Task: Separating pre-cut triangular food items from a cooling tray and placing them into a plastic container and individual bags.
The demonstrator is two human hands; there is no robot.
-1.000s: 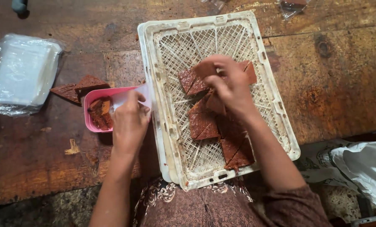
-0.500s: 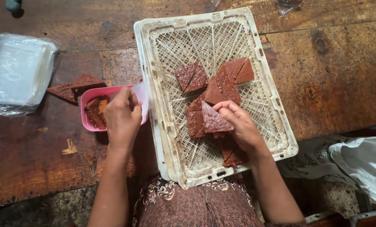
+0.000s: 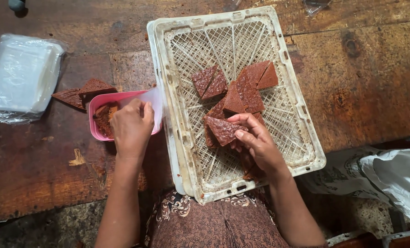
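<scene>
1. A clear plastic bag of stacked white sheets [image 3: 23, 76] lies at the far left of the worn brown wooden table [image 3: 374, 82], at 9 o'clock from the frame centre.
2. Two loose dark brown triangular slabs [image 3: 83, 92] rest on the table at 3 o'clock from the bag, touching the upper-left edge of the pink tub.
3. A small pink rectangular plastic tub [image 3: 97, 133] holds brown pieces; a clear plastic sheet [image 3: 153, 103] stands at its right end.
4. The left hand [image 3: 131, 128] lies over the tub, fingers curled against the clear sheet.
5. A white rectangular latticed plastic crate [image 3: 301, 124] sits at 3 o'clock from the tub, just beside it.
6. Several brown triangular slabs [image 3: 248, 87] lie in the crate's middle.
7. The right hand [image 3: 257, 144], at 5 o'clock inside the crate, pinches one reddish-brown triangular slab [image 3: 223, 129], lifted above the others.
8. A white plastic bag [image 3: 393, 177] lies at the 4 o'clock corner.
</scene>
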